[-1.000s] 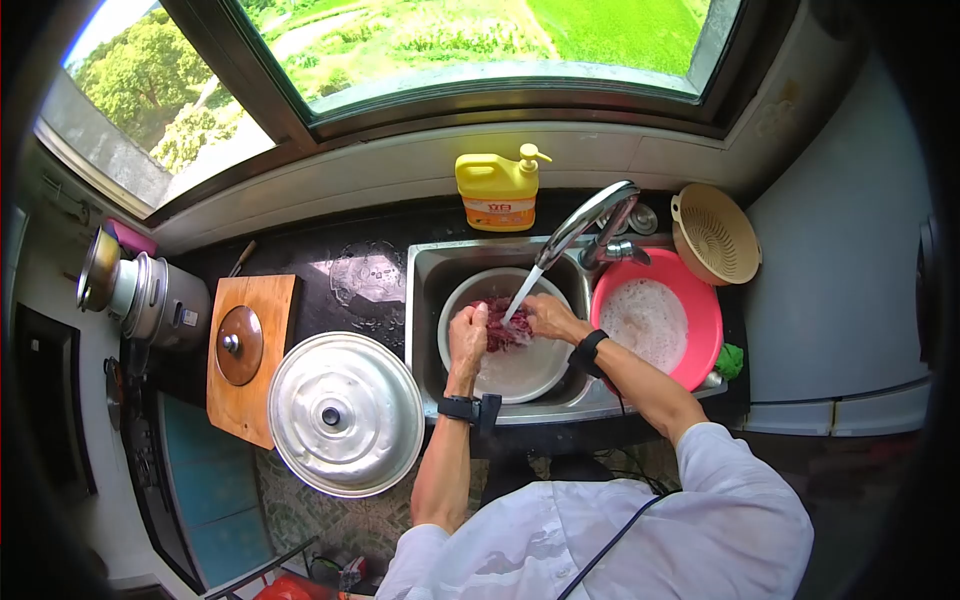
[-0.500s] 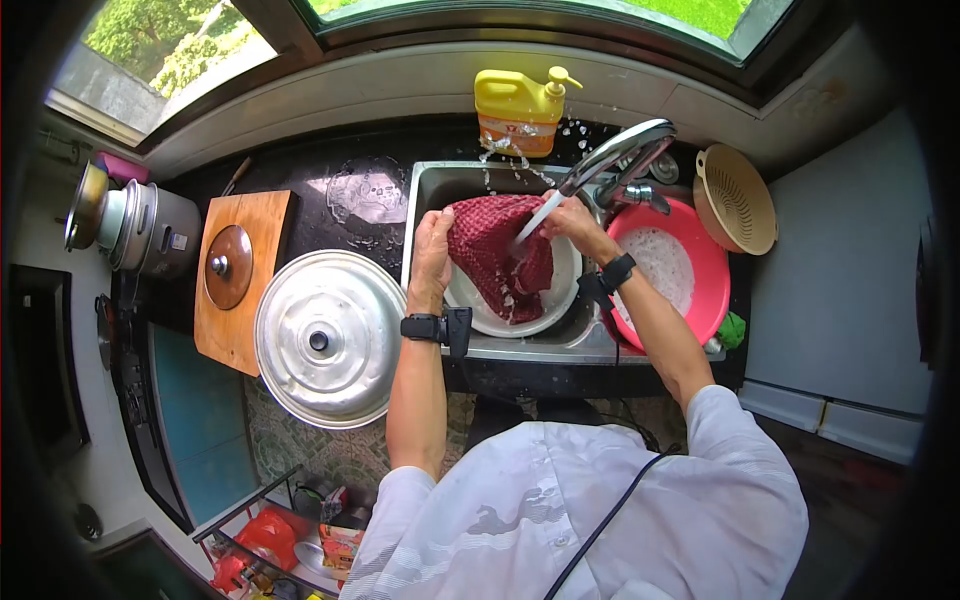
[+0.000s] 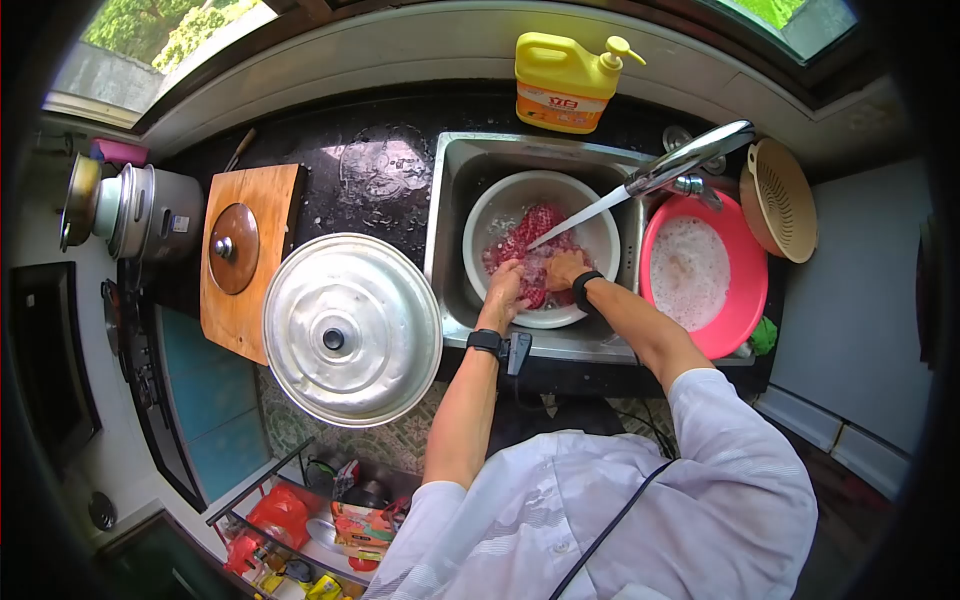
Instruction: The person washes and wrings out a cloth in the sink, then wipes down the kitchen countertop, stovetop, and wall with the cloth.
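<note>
A red cloth (image 3: 540, 222) lies bunched in water inside a white basin (image 3: 484, 205), which stands in the metal sink (image 3: 450, 180). From the chrome faucet (image 3: 690, 160) a stream of water falls onto the cloth. My left hand (image 3: 505, 290) is at the basin's near left side, its curled fingers closed at the cloth's edge. My right hand (image 3: 565, 268) presses down on the cloth at the near right, with its fingers closed and partly hidden in the water. How much cloth each hand grips is hard to make out.
Right of the sink stands a pink basin (image 3: 755, 270) of foamy water, with a tan colander (image 3: 780, 200) behind. A yellow soap jug (image 3: 565, 85) is at the back. On the left are a large metal lid (image 3: 350, 290), a cutting board (image 3: 270, 200) and stacked pots (image 3: 165, 215).
The red cloth, held up and spread between both hands half a second ago, is now lowered and bunched in the white basin. Both hands have come down closer together. The view has shifted.
</note>
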`<action>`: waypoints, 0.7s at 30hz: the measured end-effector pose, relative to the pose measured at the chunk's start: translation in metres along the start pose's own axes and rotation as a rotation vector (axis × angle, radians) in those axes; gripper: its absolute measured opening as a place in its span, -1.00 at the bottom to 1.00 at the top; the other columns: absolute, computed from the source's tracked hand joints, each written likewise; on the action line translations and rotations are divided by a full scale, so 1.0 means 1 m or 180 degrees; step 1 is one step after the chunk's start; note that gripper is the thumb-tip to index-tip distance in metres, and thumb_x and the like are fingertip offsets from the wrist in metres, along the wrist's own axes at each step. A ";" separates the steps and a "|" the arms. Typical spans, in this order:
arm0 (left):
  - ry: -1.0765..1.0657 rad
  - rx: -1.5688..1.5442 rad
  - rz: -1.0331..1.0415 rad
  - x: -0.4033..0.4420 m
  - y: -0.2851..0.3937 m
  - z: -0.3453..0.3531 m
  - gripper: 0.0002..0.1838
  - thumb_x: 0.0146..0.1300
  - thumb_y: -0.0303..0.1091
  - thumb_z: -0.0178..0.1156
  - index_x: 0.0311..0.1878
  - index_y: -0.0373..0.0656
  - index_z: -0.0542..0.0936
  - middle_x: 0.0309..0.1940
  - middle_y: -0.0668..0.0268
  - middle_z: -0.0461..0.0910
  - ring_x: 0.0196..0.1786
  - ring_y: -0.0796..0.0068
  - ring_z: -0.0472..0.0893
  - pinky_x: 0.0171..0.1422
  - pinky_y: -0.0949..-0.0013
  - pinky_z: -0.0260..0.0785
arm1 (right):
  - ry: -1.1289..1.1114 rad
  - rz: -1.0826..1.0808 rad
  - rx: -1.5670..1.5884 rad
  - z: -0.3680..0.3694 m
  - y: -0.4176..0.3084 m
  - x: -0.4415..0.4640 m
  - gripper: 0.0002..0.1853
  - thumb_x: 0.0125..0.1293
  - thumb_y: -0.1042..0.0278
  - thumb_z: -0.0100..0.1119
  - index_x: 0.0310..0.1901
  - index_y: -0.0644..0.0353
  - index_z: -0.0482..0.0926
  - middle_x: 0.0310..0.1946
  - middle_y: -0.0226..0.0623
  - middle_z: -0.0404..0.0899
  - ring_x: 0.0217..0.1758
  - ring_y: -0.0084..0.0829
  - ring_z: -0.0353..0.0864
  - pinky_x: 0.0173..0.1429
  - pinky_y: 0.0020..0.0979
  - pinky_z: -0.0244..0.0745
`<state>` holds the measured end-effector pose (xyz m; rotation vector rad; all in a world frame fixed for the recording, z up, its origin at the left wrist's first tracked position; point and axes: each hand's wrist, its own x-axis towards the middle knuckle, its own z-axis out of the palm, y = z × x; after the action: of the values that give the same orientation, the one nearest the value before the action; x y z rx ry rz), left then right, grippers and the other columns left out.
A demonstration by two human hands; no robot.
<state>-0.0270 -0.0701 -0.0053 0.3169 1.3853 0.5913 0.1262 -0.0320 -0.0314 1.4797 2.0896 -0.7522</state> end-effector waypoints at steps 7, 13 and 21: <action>-0.0483 -0.1903 -0.0346 0.045 -0.043 0.009 -0.31 0.16 0.29 0.14 0.21 0.02 0.46 0.10 0.21 0.53 0.19 0.12 0.49 0.27 -0.12 0.33 | -0.0736 -0.1105 0.5218 -0.059 -0.011 -0.042 -0.92 0.11 0.48 0.12 -0.37 0.27 0.55 -0.41 -0.45 0.51 -0.32 -0.66 0.43 -0.21 -0.55 0.33; -0.0708 -0.2182 0.0807 0.029 -0.011 0.021 -0.61 0.31 -0.05 0.06 -0.03 -0.18 0.54 -0.20 0.14 0.61 -0.20 0.20 0.65 -0.21 0.12 0.58 | 0.0813 -0.1553 0.3573 -0.117 -0.037 -0.071 -0.80 0.27 0.30 0.13 -0.35 0.30 0.52 -0.43 -0.28 0.49 -0.31 -0.56 0.47 -0.18 -0.45 0.38; 0.0267 0.0063 0.1182 -0.024 0.071 -0.009 -0.65 0.38 -0.12 0.09 0.02 -0.20 0.53 -0.18 0.19 0.58 -0.15 0.31 0.64 -0.17 0.15 0.59 | 0.2236 0.0120 0.0916 -0.051 0.064 0.007 -0.64 0.16 0.36 0.14 0.03 0.09 0.50 -0.03 0.13 0.45 -0.02 0.15 0.51 0.02 -0.06 0.48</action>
<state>-0.0525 -0.0267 0.0514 0.5777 1.4232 0.9047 0.1818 0.0243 -0.0094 2.1762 2.5063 -0.5844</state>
